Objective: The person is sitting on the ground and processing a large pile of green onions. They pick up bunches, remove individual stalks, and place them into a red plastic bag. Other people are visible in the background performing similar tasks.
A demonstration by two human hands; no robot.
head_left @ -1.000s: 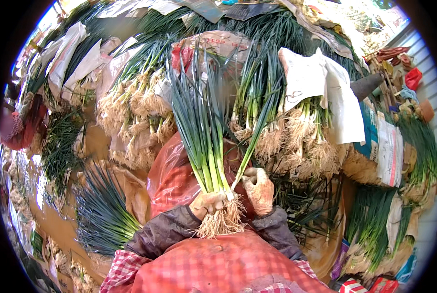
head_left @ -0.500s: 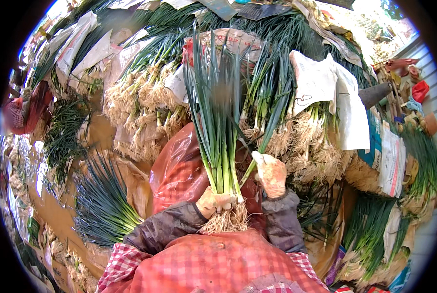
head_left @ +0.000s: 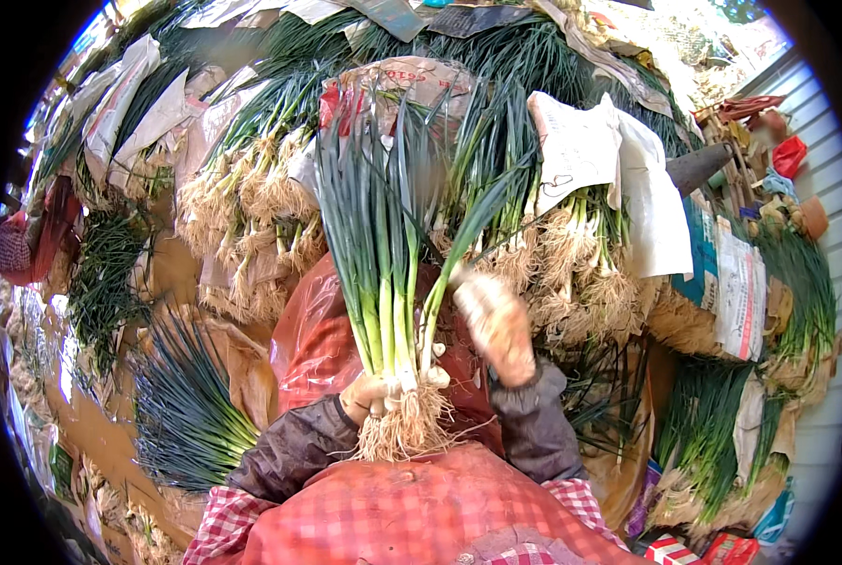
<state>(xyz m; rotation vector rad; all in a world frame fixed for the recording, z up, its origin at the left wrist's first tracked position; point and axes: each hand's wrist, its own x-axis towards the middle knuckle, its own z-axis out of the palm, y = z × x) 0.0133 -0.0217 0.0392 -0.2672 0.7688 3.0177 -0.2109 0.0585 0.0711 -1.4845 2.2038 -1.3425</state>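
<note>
A bunch of green garlic, with long dark green leaves, pale stems and white bulbs, stands upright before my apron. My left hand is closed around it low down, just above the tangled roots. One stalk at its right side leans outward from the others. Close to that stalk's leaves is my right hand, raised and smeared by motion; whether its fingers hold anything is not visible. A red plastic cover lies behind the bunch, over my legs.
Rooted bunches are heaped ahead, partly under sacks. More leafy bundles lie at left and right. A person in red is at the far left. Corrugated metal sheeting borders the right.
The bunch and my left hand have shifted slightly left in view. My right hand, earlier bent at a leaning stalk, has moved left and down and is now blurred. That stalk stands closer to the bunch.
</note>
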